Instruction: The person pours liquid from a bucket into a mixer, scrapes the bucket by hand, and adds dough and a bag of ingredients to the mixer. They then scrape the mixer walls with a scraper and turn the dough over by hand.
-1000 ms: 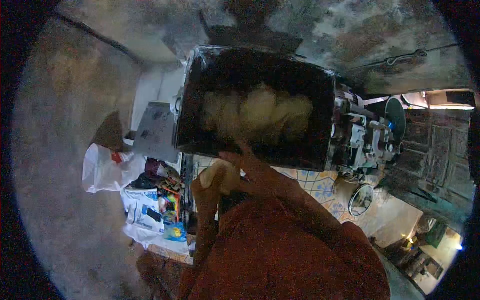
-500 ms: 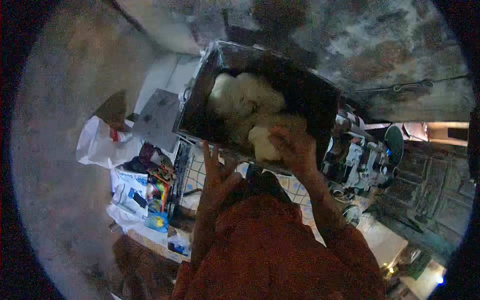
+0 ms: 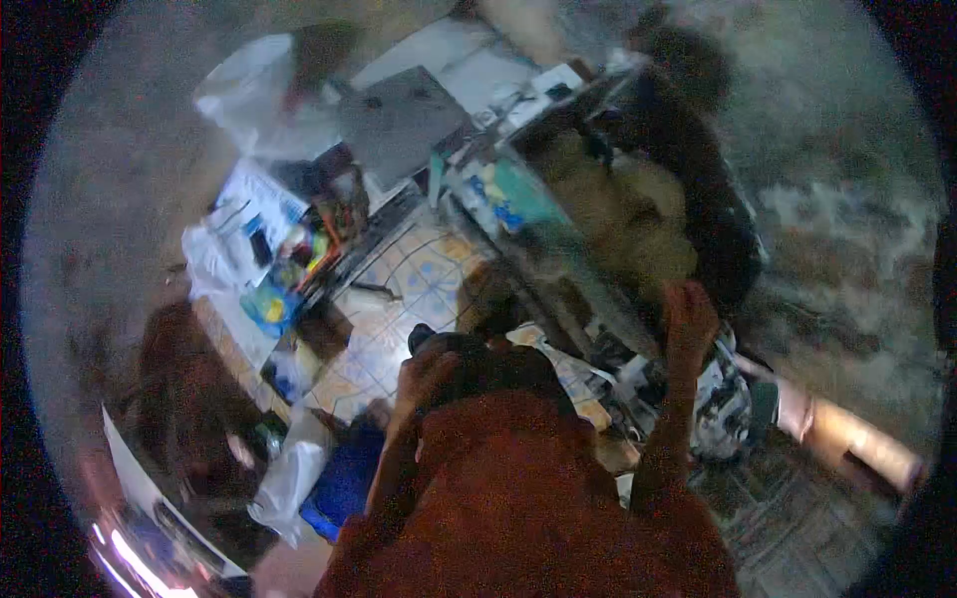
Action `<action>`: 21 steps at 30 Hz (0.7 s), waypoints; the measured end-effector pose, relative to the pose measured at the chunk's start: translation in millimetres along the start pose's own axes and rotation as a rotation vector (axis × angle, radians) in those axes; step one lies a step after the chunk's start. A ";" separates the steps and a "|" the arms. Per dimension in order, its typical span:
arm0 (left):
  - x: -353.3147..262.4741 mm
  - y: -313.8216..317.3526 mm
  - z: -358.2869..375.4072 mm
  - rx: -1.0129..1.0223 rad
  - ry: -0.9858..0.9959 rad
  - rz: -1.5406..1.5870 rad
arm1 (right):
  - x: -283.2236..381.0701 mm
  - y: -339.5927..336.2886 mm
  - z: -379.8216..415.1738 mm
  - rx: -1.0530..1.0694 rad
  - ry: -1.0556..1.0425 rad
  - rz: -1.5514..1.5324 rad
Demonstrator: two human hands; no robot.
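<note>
A dark open box [image 3: 588, 269] stands at the upper right, with a pale, lumpy bundle [image 3: 638, 204] inside it. At the box's near right corner is my right hand [image 3: 690, 317], its fingers bent over the rim beside the bundle; blur hides whether they grip anything. My left hand [image 3: 427, 379] is low in front of my body, next to a dark thing at my waist, and its fingers are too dim and smeared to read. A green and blue printed patch [image 3: 513, 194] shows on the box's near side.
A grey flat panel [image 3: 404, 120] and a white bag [image 3: 259, 95] lie at the upper left. Below them are a printed packet [image 3: 254, 209] and colourful items. Patterned floor tiles [image 3: 399, 289] show mid-view. A blue bag [image 3: 344, 483] sits lower left, cluttered objects [image 3: 723, 409] at right.
The view has turned, so the box now appears further right and tilted. My left hand has dropped from near the box to my waist. My right hand has moved from the bundle to the box's corner.
</note>
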State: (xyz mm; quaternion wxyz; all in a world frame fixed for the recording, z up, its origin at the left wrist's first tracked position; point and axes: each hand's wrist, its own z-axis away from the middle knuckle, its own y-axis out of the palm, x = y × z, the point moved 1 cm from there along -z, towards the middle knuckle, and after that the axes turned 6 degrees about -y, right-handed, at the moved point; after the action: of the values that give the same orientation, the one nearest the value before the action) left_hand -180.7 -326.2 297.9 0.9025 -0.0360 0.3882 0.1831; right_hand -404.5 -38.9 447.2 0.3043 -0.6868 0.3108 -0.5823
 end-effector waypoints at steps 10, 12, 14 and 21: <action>152.2 -139.1 16.2 -0.242 -0.034 0.092 | 14.7 334.8 186.6 0.429 -1.384 0.530; 210.4 -146.4 42.3 -0.375 -0.213 0.067 | 1.7 392.6 223.8 1.265 -0.239 -0.041; 248.4 -176.1 51.7 -0.475 -0.357 0.055 | -149.5 513.7 284.3 1.070 -0.859 0.128; 370.1 -183.5 65.5 -1.023 -0.333 0.313 | -105.4 782.8 332.5 1.310 -0.474 0.435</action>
State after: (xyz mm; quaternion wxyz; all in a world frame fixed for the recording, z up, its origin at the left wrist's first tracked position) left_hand 163.8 -371.3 65.1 0.7812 -0.3817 0.1029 0.4832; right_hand -145.9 -424.6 -273.1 0.8209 -0.3939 -0.0463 -0.4108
